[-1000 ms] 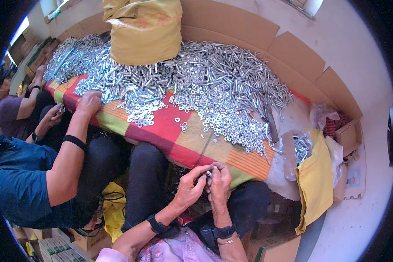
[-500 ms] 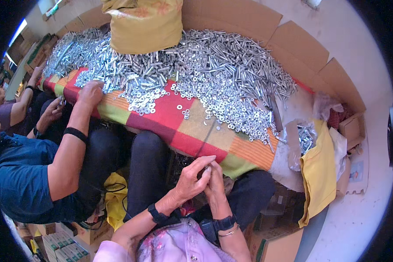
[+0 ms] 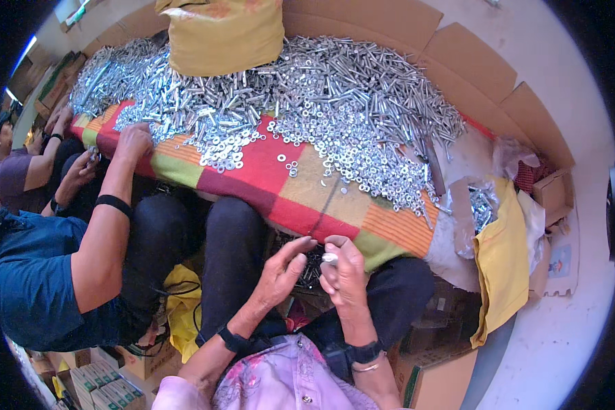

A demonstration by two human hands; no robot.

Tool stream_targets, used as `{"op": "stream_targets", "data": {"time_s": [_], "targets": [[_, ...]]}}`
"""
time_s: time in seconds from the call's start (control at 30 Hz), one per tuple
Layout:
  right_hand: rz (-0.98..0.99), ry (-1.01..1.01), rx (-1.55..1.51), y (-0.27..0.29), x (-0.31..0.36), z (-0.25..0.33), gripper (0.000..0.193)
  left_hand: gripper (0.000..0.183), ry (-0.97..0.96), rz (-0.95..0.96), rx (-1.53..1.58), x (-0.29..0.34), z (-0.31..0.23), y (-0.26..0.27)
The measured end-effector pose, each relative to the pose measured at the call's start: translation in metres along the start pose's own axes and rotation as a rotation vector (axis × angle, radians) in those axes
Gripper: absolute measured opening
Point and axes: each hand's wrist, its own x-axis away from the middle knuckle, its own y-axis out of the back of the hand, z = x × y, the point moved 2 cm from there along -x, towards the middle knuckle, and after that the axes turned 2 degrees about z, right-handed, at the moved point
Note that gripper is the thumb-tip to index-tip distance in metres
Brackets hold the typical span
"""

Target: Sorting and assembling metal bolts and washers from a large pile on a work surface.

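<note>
Over my lap, my right hand point(image 3: 348, 277) is closed around a small metal fastener point(image 3: 330, 258), whose round, pale end shows between thumb and fingers. The rest of it is hidden in the grip. My left hand point(image 3: 277, 277) is close by on the left, apart from the right one. Its fingers are stretched toward the right hand, thumb spread, and nothing shows in it. Beyond both hands, loose washers and nuts point(image 3: 379, 176) lie along the near side of a big heap of metal bolts and sleeves point(image 3: 362, 78) on a checkered blanket point(image 3: 249, 181).
A yellow sack point(image 3: 225, 37) stands in the heap. Cardboard point(image 3: 468, 55) walls its far side. At right are a plastic bag of fasteners point(image 3: 482, 208) and a yellow cloth-like sack point(image 3: 502, 256). A co-worker in blue point(image 3: 44, 280) reaches to the heap at left, another person beyond.
My hands, which were together, have drawn apart; the left moved left and its fingers spread. The fastener's pale end now shows in my right hand. The co-worker's near arm shifted slightly left.
</note>
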Motion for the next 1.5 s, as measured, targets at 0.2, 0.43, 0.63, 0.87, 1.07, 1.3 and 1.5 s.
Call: {"op": "stream_targets", "data": {"time_s": [0.2, 0.43, 0.63, 0.87, 1.07, 1.3, 1.5], "targets": [[0.089, 0.069, 0.084, -0.003, 0.017, -0.01, 0.01, 0.039, 0.068, 0.066, 0.078, 0.006, -0.012, -0.013], [-0.051, 0.293, 0.433, 0.01, 0.014, -0.004, 0.011, 0.022, 0.176, -0.006, 0.139, 0.012, -0.015, -0.012], [-0.102, 0.469, 0.881, 0.019, 0.011, -0.014, 0.012, 0.016, 0.204, 0.067, 0.025, 0.016, -0.014, -0.012], [0.214, -0.356, -0.205, 0.044, 0.008, -0.031, 0.02, 0.015, -0.23, 0.195, -0.396, -0.011, -0.035, -0.003], [-0.024, 0.339, 1.116, 0.063, -0.001, -0.031, 0.03, 0.025, -0.361, -0.423, -0.76, -0.086, -0.017, 0.067], [0.048, 0.118, 1.028, 0.069, 0.026, -0.067, 0.023, 0.048, -0.299, -0.583, -1.245, -0.174, 0.015, 0.124], [0.001, 0.001, 0.855, 0.07, 0.031, -0.048, 0.025, 0.046, -0.257, -0.571, -1.285, -0.192, 0.022, 0.117]]}}
